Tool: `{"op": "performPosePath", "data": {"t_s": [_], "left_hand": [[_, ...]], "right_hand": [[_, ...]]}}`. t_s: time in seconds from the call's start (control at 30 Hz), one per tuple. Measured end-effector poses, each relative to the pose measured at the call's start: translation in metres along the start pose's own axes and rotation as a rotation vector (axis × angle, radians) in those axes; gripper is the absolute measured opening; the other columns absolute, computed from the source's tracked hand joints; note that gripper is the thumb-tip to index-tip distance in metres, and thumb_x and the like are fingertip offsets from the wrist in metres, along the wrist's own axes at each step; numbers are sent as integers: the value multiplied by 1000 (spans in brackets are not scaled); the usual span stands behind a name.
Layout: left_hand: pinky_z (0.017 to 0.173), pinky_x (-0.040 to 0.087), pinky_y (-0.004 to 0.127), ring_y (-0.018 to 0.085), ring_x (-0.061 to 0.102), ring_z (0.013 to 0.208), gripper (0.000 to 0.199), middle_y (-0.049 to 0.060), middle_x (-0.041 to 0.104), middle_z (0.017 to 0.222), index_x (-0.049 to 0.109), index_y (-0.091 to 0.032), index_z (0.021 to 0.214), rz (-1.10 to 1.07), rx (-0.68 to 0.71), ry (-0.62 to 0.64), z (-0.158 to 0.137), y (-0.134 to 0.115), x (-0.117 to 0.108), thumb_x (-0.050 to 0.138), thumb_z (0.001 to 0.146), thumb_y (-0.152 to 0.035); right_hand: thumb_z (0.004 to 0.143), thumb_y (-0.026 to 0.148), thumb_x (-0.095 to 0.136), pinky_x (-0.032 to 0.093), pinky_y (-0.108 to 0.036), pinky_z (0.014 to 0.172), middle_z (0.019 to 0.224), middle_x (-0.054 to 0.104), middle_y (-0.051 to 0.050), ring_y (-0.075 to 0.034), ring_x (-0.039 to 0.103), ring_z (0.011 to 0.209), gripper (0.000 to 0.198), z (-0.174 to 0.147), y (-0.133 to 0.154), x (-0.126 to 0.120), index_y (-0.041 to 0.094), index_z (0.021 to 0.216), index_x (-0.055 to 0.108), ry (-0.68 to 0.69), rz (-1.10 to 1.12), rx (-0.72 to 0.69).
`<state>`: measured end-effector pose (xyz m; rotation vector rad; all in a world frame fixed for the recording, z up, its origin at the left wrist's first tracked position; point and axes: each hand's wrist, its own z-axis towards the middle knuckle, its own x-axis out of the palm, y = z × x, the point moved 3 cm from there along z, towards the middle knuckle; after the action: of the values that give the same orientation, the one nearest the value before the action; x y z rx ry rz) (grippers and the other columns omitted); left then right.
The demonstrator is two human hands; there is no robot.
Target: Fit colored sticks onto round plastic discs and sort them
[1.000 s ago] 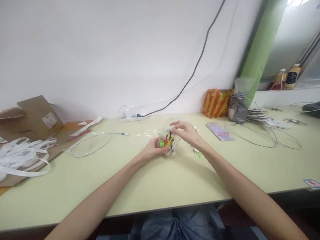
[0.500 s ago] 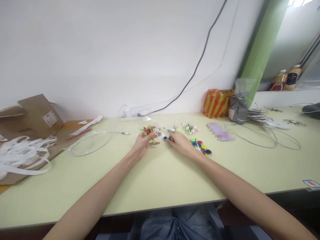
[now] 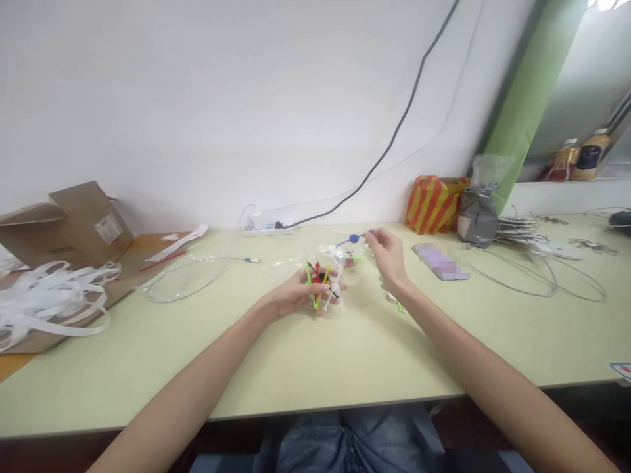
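My left hand [image 3: 294, 291] is closed around a fanned bunch of plastic arrow pieces [image 3: 317, 281] in red, green, yellow, white and black, some with round middles. Clear plastic film shows around the bunch. Raised to the right, my right hand [image 3: 388, 256] pinches one end of a blue plastic arrow piece [image 3: 353, 238], which has a round disc in its middle. Behind the bunch, a small clear bag [image 3: 352, 257] of coloured pieces lies on the table. More loose coloured pieces [image 3: 393, 299] lie under my right wrist, partly hidden.
A pale green table [image 3: 276, 368] runs along the white wall. Left are a cardboard box [image 3: 89, 217], white strapping [image 3: 54, 299] and a bagged cable [image 3: 172, 279]. Behind lies a power strip [image 3: 269, 229]. Right stand a striped bag [image 3: 434, 203], a grey bag [image 3: 478, 213] and a pixelated purple item [image 3: 442, 261].
My right hand has lifted the blue arrow piece up and to the right. My left hand has moved right and nearer with its bunch, which is now more fanned out. The view has shifted slightly.
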<state>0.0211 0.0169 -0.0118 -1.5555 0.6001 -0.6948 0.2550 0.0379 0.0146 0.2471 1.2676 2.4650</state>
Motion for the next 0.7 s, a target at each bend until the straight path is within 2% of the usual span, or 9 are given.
{"op": "performPosePath", "data": {"t_s": [0.03, 0.1, 0.27, 0.37, 0.43, 0.57, 0.7], "left_hand": [[57, 60, 30, 36, 73, 104, 54, 23, 61, 138, 57, -19, 131, 1, -21, 34, -1, 0, 3, 78, 84, -35], [55, 60, 28, 35, 73, 103, 54, 23, 59, 140, 57, -20, 131, 12, -59, 81, -2, 0, 8, 77, 85, -36], [47, 54, 20, 31, 74, 99, 55, 23, 62, 136, 56, -21, 135, 76, -122, 120, -4, -1, 13, 75, 87, -39], [47, 54, 20, 30, 74, 96, 63, 23, 65, 132, 53, -22, 139, 91, -141, 107, -4, 0, 14, 79, 83, -38], [49, 56, 23, 31, 74, 95, 70, 23, 66, 129, 51, -22, 142, 95, -150, 85, -4, 1, 13, 82, 80, -37], [55, 59, 27, 30, 74, 95, 76, 20, 68, 127, 51, -24, 143, 89, -137, 48, -4, 2, 11, 85, 76, -34], [53, 56, 24, 30, 73, 100, 75, 20, 66, 132, 46, -26, 147, 66, -117, 104, -4, 0, 14, 82, 81, -32]], "right_hand": [[91, 42, 58, 41, -28, 69, 78, 60, -1, -16, 52, 73, 25, 2, 5, -5, 19, 81, 60, -85, 28, -29], [94, 42, 55, 41, -27, 68, 78, 55, 0, -15, 50, 72, 25, 3, 16, -11, 21, 81, 55, -171, 66, -102], [99, 42, 51, 43, -29, 71, 83, 53, 0, -16, 51, 77, 21, -2, 43, -16, 23, 89, 52, -168, 68, -277], [99, 39, 52, 44, -31, 76, 91, 55, -3, -18, 53, 86, 19, -7, 50, -11, 23, 90, 53, -58, -43, -367], [97, 38, 54, 44, -33, 79, 95, 55, -4, -19, 54, 90, 19, -8, 49, -7, 22, 87, 54, 51, -103, -376], [95, 37, 55, 44, -34, 85, 99, 59, -5, -21, 55, 98, 17, -6, 39, 1, 23, 86, 57, 274, -108, -246], [96, 36, 53, 42, -37, 98, 107, 63, -6, -23, 54, 108, 24, -9, 36, 7, 22, 79, 62, 487, -131, -177]]}}
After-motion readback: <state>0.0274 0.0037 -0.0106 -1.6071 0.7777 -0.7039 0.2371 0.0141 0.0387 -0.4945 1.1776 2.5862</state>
